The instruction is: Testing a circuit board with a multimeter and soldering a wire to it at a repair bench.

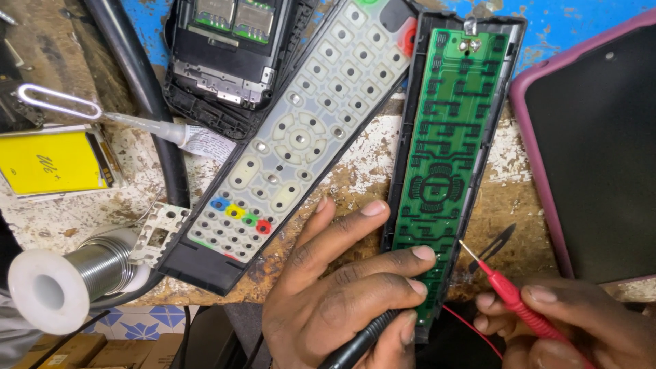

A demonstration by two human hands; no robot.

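Note:
My left hand (pixel 342 287) grips a black test probe (pixel 359 345) and rests its fingertips on the lower end of a green circuit board (pixel 444 150) that lies in a black remote shell. My right hand (pixel 567 328) pinches a red test probe (pixel 509 294); its metal tip touches the board's lower right edge. To the left of the board lies the remote's grey rubber keypad (pixel 301 137) in its front cover, with several coloured buttons near its lower end.
An opened phone body (pixel 225 55) lies at the top. A tablet in a pink case (pixel 594 150) fills the right. A solder spool (pixel 75 273), a yellow battery (pixel 55 160), a glue tube (pixel 178 133), a paper clip (pixel 58 102) and a black cable (pixel 147 89) sit left on the worn bench.

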